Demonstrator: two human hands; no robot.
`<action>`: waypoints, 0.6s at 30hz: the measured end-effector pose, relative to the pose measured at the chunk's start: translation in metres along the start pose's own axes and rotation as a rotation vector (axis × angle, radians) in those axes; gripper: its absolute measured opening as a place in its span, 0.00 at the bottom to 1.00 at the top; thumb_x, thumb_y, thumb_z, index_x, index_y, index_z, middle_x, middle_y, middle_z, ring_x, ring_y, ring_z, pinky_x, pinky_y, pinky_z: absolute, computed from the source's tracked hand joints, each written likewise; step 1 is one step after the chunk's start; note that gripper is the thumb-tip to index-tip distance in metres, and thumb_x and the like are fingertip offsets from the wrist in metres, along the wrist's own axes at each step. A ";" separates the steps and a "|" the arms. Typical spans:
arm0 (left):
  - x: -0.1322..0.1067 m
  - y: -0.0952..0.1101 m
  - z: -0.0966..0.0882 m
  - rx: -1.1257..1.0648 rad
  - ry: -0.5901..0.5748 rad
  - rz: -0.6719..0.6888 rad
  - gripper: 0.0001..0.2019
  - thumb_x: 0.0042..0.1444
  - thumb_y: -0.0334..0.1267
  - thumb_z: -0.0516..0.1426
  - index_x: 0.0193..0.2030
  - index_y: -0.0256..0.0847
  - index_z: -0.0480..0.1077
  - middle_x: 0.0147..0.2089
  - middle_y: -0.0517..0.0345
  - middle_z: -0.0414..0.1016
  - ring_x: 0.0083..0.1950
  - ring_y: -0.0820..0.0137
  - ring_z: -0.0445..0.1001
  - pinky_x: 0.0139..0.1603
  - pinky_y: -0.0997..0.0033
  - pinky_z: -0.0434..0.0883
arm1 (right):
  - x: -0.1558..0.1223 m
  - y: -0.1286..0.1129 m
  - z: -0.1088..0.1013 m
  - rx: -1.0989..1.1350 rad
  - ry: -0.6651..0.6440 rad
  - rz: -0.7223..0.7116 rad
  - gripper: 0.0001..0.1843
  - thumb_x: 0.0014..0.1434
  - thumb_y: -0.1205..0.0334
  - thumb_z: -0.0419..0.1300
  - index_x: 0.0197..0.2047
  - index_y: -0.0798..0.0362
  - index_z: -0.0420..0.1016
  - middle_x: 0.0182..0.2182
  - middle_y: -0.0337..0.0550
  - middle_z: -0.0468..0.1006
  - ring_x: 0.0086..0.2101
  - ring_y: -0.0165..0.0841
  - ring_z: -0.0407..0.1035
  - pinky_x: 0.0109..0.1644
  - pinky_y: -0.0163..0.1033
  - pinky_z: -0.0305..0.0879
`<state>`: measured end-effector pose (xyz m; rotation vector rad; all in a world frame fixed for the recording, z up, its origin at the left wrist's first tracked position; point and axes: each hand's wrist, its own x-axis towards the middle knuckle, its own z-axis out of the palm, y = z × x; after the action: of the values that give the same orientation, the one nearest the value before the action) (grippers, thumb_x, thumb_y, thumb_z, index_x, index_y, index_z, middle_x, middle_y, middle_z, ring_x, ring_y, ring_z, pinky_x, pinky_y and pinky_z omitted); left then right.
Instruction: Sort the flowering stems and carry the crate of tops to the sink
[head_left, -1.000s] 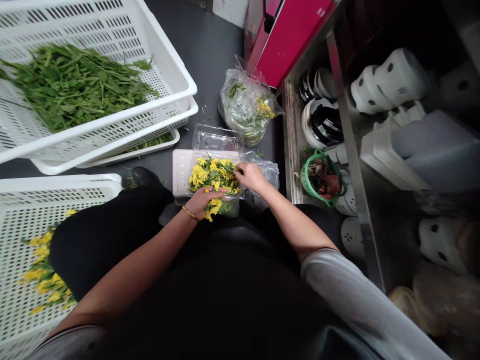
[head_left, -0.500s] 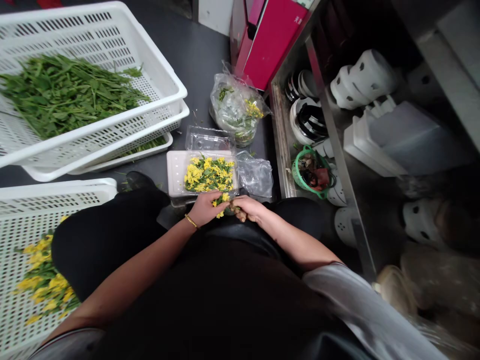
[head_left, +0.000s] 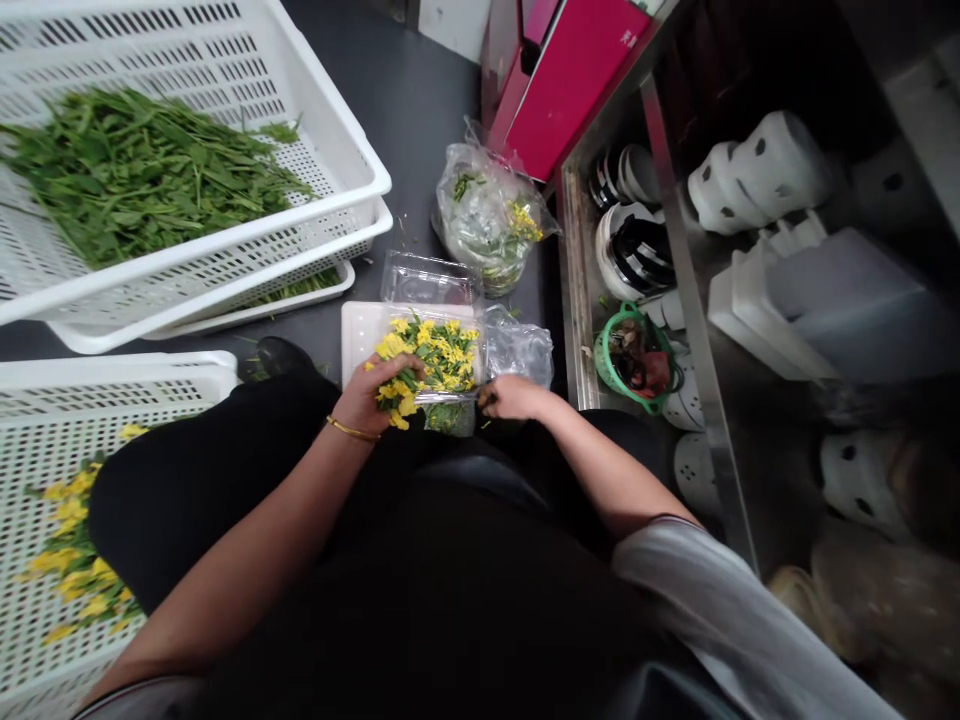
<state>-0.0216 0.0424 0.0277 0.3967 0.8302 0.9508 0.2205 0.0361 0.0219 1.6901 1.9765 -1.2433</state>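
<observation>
A clear plastic box on the dark floor in front of my knees is heaped with yellow flowers and green leaves. My left hand is closed on a small bunch of yellow flowers at the heap's near left edge. My right hand is closed at the box's near right corner, beside a crumpled clear bag; what it pinches is too small to make out.
Stacked white crates with green stems stand at the far left. Another white crate with yellow flowers lies at my left. A plastic bag of trimmings, an empty clear lid, a pink box and a metal shelf with shoes lie ahead and right.
My left hand has moved left and up onto the heap with a bunch of flowers. My right hand has slid to the box's near right corner.
</observation>
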 end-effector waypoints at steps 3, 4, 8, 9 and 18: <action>0.003 -0.006 -0.001 0.052 -0.062 -0.095 0.11 0.41 0.40 0.65 0.26 0.32 0.76 0.26 0.52 0.75 0.28 0.70 0.72 0.30 0.71 0.70 | 0.046 -0.004 -0.021 -0.054 0.173 0.097 0.15 0.54 0.53 0.57 0.27 0.55 0.77 0.24 0.43 0.77 0.26 0.30 0.68 0.30 0.32 0.60; 0.004 -0.008 -0.001 0.080 -0.070 -0.137 0.11 0.40 0.39 0.65 0.26 0.31 0.76 0.26 0.51 0.75 0.28 0.70 0.73 0.29 0.71 0.70 | 0.064 -0.007 -0.025 -0.064 0.234 0.133 0.18 0.56 0.50 0.56 0.28 0.56 0.77 0.26 0.44 0.78 0.27 0.31 0.69 0.30 0.32 0.60; 0.006 -0.011 0.002 0.130 -0.079 -0.194 0.11 0.36 0.34 0.67 0.29 0.33 0.75 0.30 0.51 0.77 0.31 0.68 0.75 0.30 0.72 0.71 | 0.117 -0.014 -0.024 -0.117 0.376 0.257 0.20 0.54 0.48 0.57 0.32 0.57 0.78 0.34 0.51 0.79 0.34 0.34 0.72 0.34 0.33 0.61; 0.006 -0.011 0.002 0.129 -0.077 -0.203 0.12 0.35 0.33 0.68 0.29 0.34 0.74 0.30 0.52 0.78 0.32 0.67 0.76 0.30 0.72 0.71 | 0.122 -0.013 -0.023 -0.117 0.393 0.260 0.17 0.53 0.50 0.58 0.33 0.57 0.77 0.35 0.51 0.79 0.35 0.35 0.72 0.35 0.33 0.61; 0.009 -0.024 0.004 0.233 0.096 -0.285 0.15 0.34 0.38 0.69 0.23 0.35 0.67 0.26 0.54 0.76 0.21 0.72 0.70 0.15 0.77 0.61 | 0.052 -0.003 -0.019 0.712 0.364 0.132 0.08 0.49 0.62 0.60 0.23 0.55 0.67 0.17 0.36 0.70 0.16 0.25 0.63 0.22 0.31 0.62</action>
<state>-0.0024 0.0372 0.0112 0.4216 1.0595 0.6140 0.2089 0.0858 -0.0006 2.4792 1.6407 -1.8364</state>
